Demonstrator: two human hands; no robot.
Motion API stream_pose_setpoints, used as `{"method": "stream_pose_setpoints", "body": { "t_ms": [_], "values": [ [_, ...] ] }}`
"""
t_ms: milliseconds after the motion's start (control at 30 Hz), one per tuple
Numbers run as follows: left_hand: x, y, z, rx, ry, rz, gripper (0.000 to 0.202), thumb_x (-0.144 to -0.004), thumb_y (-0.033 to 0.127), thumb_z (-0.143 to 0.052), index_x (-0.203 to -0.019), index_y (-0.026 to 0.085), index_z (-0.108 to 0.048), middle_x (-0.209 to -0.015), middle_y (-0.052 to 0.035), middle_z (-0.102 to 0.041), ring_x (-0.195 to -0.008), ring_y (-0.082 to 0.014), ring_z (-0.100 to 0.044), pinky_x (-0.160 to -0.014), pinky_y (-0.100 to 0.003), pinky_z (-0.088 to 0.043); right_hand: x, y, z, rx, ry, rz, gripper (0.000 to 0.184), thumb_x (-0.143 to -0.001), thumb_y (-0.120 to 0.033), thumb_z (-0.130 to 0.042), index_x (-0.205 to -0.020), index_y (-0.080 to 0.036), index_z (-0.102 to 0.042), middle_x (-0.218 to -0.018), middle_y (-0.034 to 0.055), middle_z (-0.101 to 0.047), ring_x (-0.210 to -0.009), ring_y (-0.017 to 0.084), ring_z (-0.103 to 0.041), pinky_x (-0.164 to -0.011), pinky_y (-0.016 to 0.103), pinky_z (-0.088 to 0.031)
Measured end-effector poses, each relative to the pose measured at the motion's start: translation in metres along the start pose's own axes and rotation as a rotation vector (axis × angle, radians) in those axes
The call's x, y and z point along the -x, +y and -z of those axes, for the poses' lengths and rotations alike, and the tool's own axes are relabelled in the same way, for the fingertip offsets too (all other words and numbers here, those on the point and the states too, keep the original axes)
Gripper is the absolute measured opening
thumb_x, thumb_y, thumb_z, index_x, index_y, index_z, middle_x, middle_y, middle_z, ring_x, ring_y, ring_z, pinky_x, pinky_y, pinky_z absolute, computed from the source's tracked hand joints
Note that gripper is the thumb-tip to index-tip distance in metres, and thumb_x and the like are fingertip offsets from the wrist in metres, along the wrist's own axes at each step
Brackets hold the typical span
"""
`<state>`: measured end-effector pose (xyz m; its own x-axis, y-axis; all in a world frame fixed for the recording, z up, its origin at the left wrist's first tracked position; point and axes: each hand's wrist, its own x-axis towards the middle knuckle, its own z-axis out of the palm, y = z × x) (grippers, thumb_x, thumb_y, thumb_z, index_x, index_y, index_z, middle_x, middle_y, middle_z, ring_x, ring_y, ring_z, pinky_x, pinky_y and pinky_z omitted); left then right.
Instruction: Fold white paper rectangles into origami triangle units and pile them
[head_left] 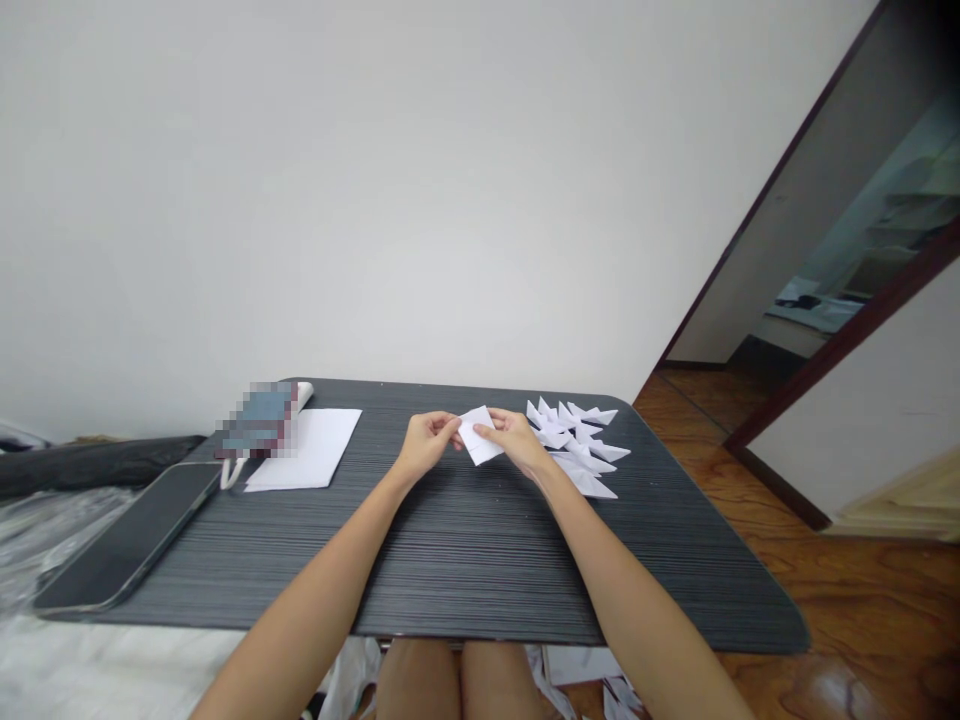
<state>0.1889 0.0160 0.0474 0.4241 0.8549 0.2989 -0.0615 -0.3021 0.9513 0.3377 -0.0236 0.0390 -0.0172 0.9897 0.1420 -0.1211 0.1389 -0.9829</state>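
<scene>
A small folded square of white paper (478,440) is held up above the dark table, one corner toward me. My left hand (430,440) pinches its left corner between thumb and fingers. My right hand (515,437) grips the right side, thumb lying on the front face and fingers behind. Just right of that hand lies a group of several pointed folded-paper pieces (583,445), partly hidden by my right wrist.
On the dark table (480,560), a stack of white paper sheets (322,450) lies at the left, near a pixelated device (259,420) with a white cable (232,472). A large phone (135,540) rests at the left edge. A white wall (465,200) stands behind.
</scene>
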Motion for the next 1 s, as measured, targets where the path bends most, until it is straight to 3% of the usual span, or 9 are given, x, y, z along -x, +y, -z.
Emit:
{"method": "stream_pose_setpoints", "body": {
  "t_ms": [200,333,400,500,567,633,733,833,1000],
  "values": [
    [0.002,-0.003,0.003,-0.153,0.030,-0.052,0.023,-0.072,0.032,-0.051,-0.064,0.012,-0.060,-0.045,-0.0007,-0.057,-0.037,-0.0096,-0.050,-0.044,-0.019,-0.038,-0.002,-0.001,0.000,0.173,-0.025,0.159,0.032,-0.064,-0.026,-0.060,-0.093,-0.015,-0.057,-0.083,0.0064,-0.064,-0.071,0.016,-0.059,-0.061,0.027,-0.046],
    [0.003,-0.004,0.008,-0.322,0.099,-0.128,0.023,-0.069,0.034,-0.054,-0.060,0.014,-0.062,-0.042,0.0005,-0.055,-0.039,-0.0089,-0.049,-0.048,-0.018,-0.038,0.001,-0.004,0.006,0.475,-0.040,0.243,0.019,-0.067,-0.029,-0.056,-0.077,-0.014,-0.062,-0.071,0.0038,-0.064,-0.065,0.016,-0.058,-0.058,0.025,-0.043],
    [0.003,-0.003,0.008,-0.288,0.084,-0.110,0.024,-0.070,0.035,-0.054,-0.064,0.014,-0.062,-0.043,0.0002,-0.056,-0.038,-0.0085,-0.049,-0.045,-0.018,-0.037,0.003,-0.006,0.008,0.634,0.019,0.292,0.018,-0.069,-0.030,-0.055,-0.068,-0.014,-0.062,-0.062,0.0022,-0.061,-0.059,0.015,-0.055,-0.055,0.024,-0.041],
    [0.003,0.000,0.004,-0.064,0.011,-0.001,0.029,-0.071,0.038,-0.051,-0.079,0.011,-0.059,-0.063,-0.0055,-0.064,-0.037,-0.0099,-0.053,-0.036,-0.018,-0.035,0.006,-0.005,0.006,0.782,0.121,0.381,0.018,-0.072,-0.030,-0.052,-0.068,-0.016,-0.062,-0.060,0.0018,-0.060,-0.057,0.014,-0.053,-0.056,0.024,-0.040],
    [0.002,0.002,0.001,0.082,-0.013,0.043,0.033,-0.069,0.038,-0.054,-0.085,0.009,-0.057,-0.075,-0.0101,-0.065,-0.046,-0.0147,-0.059,-0.038,-0.020,-0.040,0.007,-0.002,0.003,0.796,0.178,0.413,0.019,-0.075,-0.030,-0.049,-0.075,-0.018,-0.063,-0.065,0.0023,-0.062,-0.058,0.014,-0.054,-0.057,0.024,-0.041],
    [0.002,0.004,-0.001,0.176,0.001,0.049,0.033,-0.066,0.035,-0.059,-0.084,0.008,-0.058,-0.077,-0.0115,-0.065,-0.062,-0.0198,-0.063,-0.051,-0.025,-0.048,0.006,0.002,0.001,0.739,0.180,0.407,0.022,-0.077,-0.031,-0.045,-0.085,-0.021,-0.062,-0.071,0.0024,-0.063,-0.058,0.013,-0.055,-0.055,0.025,-0.042],
    [0.003,0.006,-0.002,0.235,0.020,0.035,0.031,-0.062,0.032,-0.063,-0.081,0.008,-0.061,-0.078,-0.0100,-0.066,-0.075,-0.0213,-0.062,-0.069,-0.031,-0.050,0.004,0.007,0.001,0.630,0.153,0.388,0.026,-0.078,-0.031,-0.043,-0.096,-0.023,-0.059,-0.084,0.0034,-0.063,-0.058,0.013,-0.056,-0.052,0.026,-0.045],
    [0.003,0.007,0.000,0.192,0.023,0.004,0.027,-0.060,0.030,-0.065,-0.079,0.010,-0.063,-0.078,-0.0073,-0.066,-0.074,-0.0194,-0.062,-0.074,-0.031,-0.049,0.003,0.005,0.003,0.601,0.195,0.437,0.023,-0.075,-0.027,-0.047,-0.092,-0.022,-0.061,-0.099,0.0051,-0.060,-0.062,0.013,-0.056,-0.058,0.028,-0.046],
    [0.004,0.009,0.002,0.097,0.058,-0.056,0.018,-0.062,0.028,-0.063,-0.072,0.013,-0.064,-0.071,-0.0047,-0.066,-0.069,-0.0180,-0.062,-0.072,-0.029,-0.049,0.006,-0.007,0.002,0.673,0.208,0.539,0.015,-0.070,-0.027,-0.056,-0.082,-0.023,-0.062,-0.100,0.0058,-0.055,-0.084,0.016,-0.051,-0.071,0.030,-0.042]
  ]
}}
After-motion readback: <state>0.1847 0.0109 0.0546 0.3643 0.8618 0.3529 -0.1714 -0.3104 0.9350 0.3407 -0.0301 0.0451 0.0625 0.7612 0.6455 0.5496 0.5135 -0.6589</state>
